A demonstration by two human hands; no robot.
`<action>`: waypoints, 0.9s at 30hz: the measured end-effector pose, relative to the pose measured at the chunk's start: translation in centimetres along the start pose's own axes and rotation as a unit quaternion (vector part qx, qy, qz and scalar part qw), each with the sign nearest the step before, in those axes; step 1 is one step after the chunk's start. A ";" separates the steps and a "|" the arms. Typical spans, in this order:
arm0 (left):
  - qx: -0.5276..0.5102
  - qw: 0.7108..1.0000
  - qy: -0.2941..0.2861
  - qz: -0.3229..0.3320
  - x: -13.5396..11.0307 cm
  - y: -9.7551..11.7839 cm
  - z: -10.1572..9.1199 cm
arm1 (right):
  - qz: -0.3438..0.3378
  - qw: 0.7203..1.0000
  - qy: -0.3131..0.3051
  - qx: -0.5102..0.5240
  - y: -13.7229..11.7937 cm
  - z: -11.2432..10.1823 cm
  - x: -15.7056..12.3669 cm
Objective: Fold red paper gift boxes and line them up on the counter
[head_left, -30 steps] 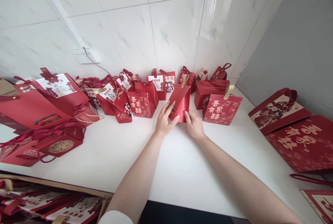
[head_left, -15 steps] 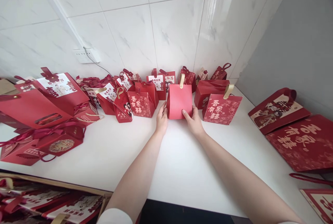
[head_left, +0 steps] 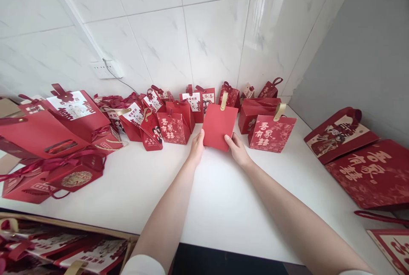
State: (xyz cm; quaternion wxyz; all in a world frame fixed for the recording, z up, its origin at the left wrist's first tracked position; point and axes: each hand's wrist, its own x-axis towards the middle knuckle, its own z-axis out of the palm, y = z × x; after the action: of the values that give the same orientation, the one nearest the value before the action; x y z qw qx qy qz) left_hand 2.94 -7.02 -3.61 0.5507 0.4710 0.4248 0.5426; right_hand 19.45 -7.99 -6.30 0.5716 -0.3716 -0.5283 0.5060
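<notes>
Between my two hands is a plain red gift box (head_left: 220, 126) with a gold strap handle at its top; it tilts slightly. My left hand (head_left: 197, 147) is closed against its left edge, fingers mostly behind it. On its lower right side, my right hand (head_left: 237, 149) grips with the thumb across the front face. A red box with white lettering (head_left: 271, 134) and a gold strap stands just right of my right hand. Left of my left hand is another lettered red box (head_left: 173, 129).
Several red boxes line the tiled wall (head_left: 214, 40). Large red boxes (head_left: 367, 172) stand at the right, and ribboned boxes (head_left: 75, 172) at the left. A carton (head_left: 129, 241) of packed boxes sits below the white table's (head_left: 128, 198) front left edge. A socket (head_left: 106, 69) with a cable is on the wall.
The held red gift box has turned and tilted a little, its lower edge now slanting. Both hands have stayed on it, shifting slightly. The other boxes stand as before.
</notes>
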 end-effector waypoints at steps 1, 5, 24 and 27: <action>0.000 1.000 -0.003 -0.003 0.1 -0.1 -0.1 | -0.003 1.000 0.004 0.012 0.0 0.0 0.0; 0.008 1.000 -0.011 -0.008 0.4 -0.4 -0.3 | -0.006 0.999 0.038 -0.002 -0.2 -0.2 0.0; -0.005 1.000 -0.007 -0.003 0.6 -0.7 -0.2 | 0.002 0.999 0.039 -0.016 -0.3 -0.1 0.0; -0.002 1.000 -0.003 -0.004 0.6 -0.7 -0.3 | 0.010 0.999 0.043 -0.027 -0.2 -0.1 0.1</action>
State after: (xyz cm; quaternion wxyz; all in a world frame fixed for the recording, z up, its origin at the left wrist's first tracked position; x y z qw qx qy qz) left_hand 2.82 -6.34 -4.35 0.5548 0.4698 0.4238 0.5402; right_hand 19.58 -7.98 -6.07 0.5785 -0.4135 -0.5127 0.4811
